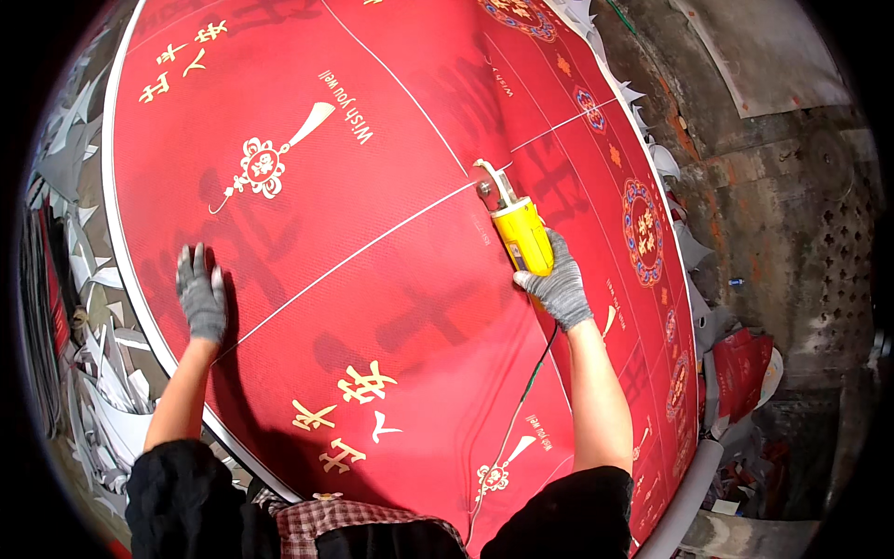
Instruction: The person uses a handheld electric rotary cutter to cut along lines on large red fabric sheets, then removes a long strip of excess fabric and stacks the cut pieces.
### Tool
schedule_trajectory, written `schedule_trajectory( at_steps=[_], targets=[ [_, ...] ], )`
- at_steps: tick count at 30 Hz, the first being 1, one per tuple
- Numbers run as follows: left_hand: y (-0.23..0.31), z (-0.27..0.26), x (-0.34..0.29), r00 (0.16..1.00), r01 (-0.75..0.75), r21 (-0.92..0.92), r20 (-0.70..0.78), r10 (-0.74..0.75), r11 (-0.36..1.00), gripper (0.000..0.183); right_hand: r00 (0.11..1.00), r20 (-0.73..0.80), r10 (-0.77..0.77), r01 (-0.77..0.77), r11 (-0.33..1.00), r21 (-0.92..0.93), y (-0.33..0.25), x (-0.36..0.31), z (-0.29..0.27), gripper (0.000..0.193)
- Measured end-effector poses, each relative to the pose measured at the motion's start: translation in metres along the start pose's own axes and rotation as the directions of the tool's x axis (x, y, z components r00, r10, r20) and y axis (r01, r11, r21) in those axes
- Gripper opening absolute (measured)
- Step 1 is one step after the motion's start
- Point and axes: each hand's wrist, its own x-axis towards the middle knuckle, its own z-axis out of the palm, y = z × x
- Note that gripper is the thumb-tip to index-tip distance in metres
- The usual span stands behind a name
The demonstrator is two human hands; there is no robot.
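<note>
A wide red mat sheet [372, 233], printed with gold characters, knot ornaments and white dividing lines, spreads over the table before me. My right hand [562, 284], in a grey glove, is wrapped round a yellow electric cutter [523, 240]. The cutter's metal head rests on the sheet close to where white lines cross, and its thin cord [521, 401] trails back toward me. At the left side of the sheet, my left hand [200, 293], also gloved in grey, lies flat with fingers stretched out. Nothing shows in it.
White and grey offcuts [107, 382] pile up along the left edge, beside dark stacked sheets [45, 307]. More scraps line the right edge. Red pieces [742, 373] lie on the worn concrete floor [773, 233] at right. A grey roll [684, 498] sits at the lower right corner.
</note>
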Motion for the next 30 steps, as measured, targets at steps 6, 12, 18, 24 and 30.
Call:
schedule_trajectory(
  at_steps=[6,12,18,24,30],
  targets=[
    [0.012,0.009,0.034,0.999,0.004,0.184,0.033,-0.010,0.983,0.052,1.000,-0.003,0.025,-0.025,1.000,-0.002,-0.019,0.021,0.009,0.086],
    [0.010,0.007,0.033,0.998,0.019,0.182,0.049,-0.028,0.983,0.052,1.000,0.002,0.021,-0.021,1.000,0.014,-0.050,0.040,0.023,0.080],
    [0.012,0.006,0.035,0.999,0.015,0.166,0.038,-0.022,0.986,0.052,0.999,-0.045,-0.004,0.001,0.997,-0.078,-0.058,0.062,0.033,0.075],
    [0.018,-0.001,0.037,0.996,0.047,0.167,0.063,-0.058,0.985,0.051,0.999,-0.025,0.020,-0.022,0.995,-0.095,-0.080,0.075,0.040,0.077],
    [0.018,-0.001,0.038,0.995,0.051,0.156,0.073,-0.063,0.986,0.051,0.999,-0.022,-0.033,0.029,0.986,-0.165,-0.083,0.094,0.048,0.077]
  ],
)
